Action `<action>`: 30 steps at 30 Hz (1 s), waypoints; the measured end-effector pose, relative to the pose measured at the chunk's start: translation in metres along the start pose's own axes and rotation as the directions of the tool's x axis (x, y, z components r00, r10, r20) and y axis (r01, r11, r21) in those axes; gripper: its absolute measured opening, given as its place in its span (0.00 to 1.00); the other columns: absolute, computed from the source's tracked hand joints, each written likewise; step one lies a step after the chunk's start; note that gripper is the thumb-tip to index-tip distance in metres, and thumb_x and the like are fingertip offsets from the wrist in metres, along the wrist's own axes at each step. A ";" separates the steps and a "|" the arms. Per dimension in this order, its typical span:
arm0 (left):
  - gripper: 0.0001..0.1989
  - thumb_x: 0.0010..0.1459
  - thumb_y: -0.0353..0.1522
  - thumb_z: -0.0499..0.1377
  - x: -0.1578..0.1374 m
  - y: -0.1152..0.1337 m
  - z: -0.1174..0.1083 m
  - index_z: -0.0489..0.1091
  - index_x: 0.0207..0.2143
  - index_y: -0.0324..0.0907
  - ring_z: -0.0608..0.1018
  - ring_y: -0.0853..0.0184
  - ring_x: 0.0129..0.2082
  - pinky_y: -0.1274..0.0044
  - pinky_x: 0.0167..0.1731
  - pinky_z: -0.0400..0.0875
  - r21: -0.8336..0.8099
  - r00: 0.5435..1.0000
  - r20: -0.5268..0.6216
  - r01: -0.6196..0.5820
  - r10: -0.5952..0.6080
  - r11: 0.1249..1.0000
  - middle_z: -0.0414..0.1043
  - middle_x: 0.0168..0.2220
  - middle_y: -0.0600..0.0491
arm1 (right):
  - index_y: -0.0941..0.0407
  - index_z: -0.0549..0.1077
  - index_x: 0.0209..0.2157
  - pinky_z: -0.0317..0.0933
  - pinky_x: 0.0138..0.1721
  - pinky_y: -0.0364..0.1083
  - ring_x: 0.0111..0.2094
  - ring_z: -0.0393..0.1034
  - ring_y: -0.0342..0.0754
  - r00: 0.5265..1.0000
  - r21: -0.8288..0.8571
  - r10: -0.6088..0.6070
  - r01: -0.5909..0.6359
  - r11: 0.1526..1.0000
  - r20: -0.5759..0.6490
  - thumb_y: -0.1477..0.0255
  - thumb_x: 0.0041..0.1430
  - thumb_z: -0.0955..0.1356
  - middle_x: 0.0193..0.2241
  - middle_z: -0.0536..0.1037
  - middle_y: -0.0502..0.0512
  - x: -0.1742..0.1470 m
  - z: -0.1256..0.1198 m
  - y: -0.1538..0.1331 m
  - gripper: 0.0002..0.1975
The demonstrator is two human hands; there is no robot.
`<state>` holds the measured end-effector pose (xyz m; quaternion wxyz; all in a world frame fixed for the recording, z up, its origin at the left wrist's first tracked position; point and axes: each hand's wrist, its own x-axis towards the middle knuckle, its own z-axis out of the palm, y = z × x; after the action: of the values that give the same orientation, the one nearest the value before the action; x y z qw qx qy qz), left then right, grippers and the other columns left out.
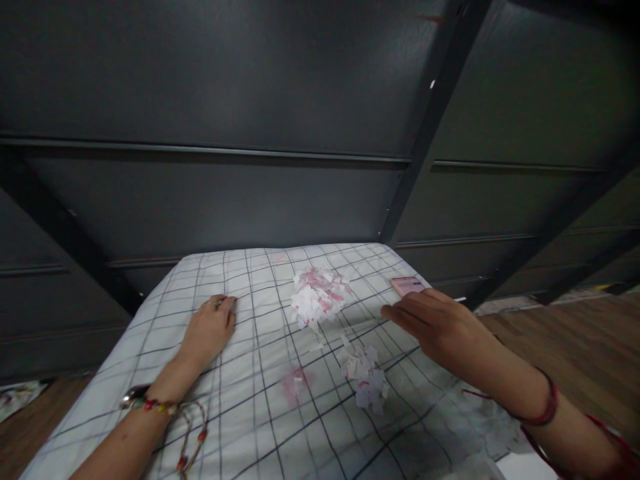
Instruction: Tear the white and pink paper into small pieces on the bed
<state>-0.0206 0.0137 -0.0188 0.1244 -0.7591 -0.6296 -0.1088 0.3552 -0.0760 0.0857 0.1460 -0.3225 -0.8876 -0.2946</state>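
Observation:
My left hand [210,325] rests on the checked white cloth [250,387], its fingers loosely bent and a ring on one of them. Nothing shows in it. To its right lies a heap of torn white paper scraps [319,297], stained pink in places. My right hand [433,323] hovers over the cloth's right side, fingers stretched out side by side and the thumb hidden. Just behind those fingers is a pink-edged phone [407,285], partly covered by them. A smaller, looser pile of paper scraps [365,377] sits below and left of the right hand.
A pink smear [297,385] marks the cloth near the front. Dark metal panels [250,200] stand along the far edge. A thin white piece [460,299] shows past my right hand. White paper [525,467] is at the bottom right. Wooden floor [565,340] lies beyond.

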 end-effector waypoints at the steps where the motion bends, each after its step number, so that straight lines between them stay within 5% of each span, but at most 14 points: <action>1: 0.18 0.57 0.29 0.45 0.000 0.000 0.000 0.67 0.46 0.35 0.72 0.58 0.42 0.68 0.44 0.67 0.003 1.000 0.002 -0.003 0.002 1.000 0.67 0.45 0.42 | 0.59 0.70 0.40 0.56 0.33 0.47 0.28 0.62 0.47 1.000 -0.005 0.008 -0.008 1.000 0.006 0.85 0.56 0.57 0.25 0.70 0.54 0.000 0.001 0.000 0.16; 14: 0.19 0.58 0.30 0.44 0.001 0.000 -0.001 0.67 0.48 0.32 0.72 0.57 0.42 0.69 0.44 0.67 0.017 1.000 0.018 -0.017 0.017 1.000 0.67 0.45 0.40 | 0.61 0.71 0.36 0.56 0.31 0.46 0.27 0.62 0.46 0.998 0.030 -0.056 0.057 0.998 -0.034 0.81 0.59 0.59 0.24 0.71 0.54 0.017 0.009 -0.007 0.11; 25: 0.20 0.56 0.31 0.45 0.002 -0.002 0.004 0.67 0.47 0.32 0.72 0.57 0.41 0.69 0.43 0.67 0.035 1.000 -0.006 -0.022 0.022 0.999 0.67 0.44 0.41 | 0.58 0.70 0.38 0.57 0.33 0.47 0.29 0.63 0.46 0.995 0.095 -0.041 0.033 0.995 0.085 0.82 0.59 0.57 0.27 0.71 0.54 -0.019 -0.002 0.008 0.13; 30: 0.20 0.56 0.31 0.43 0.003 -0.003 0.005 0.67 0.46 0.34 0.72 0.58 0.41 0.68 0.42 0.68 0.017 0.999 -0.019 -0.042 0.042 0.999 0.67 0.44 0.41 | 0.59 0.69 0.40 0.57 0.33 0.46 0.29 0.63 0.46 0.998 0.076 0.045 -0.048 0.996 0.040 0.84 0.58 0.57 0.26 0.71 0.54 -0.023 -0.003 0.019 0.15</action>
<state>-0.0234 0.0190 -0.0225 0.1392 -0.7701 -0.6131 -0.1083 0.3855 -0.0776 0.0856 0.1482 -0.3430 -0.8931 -0.2505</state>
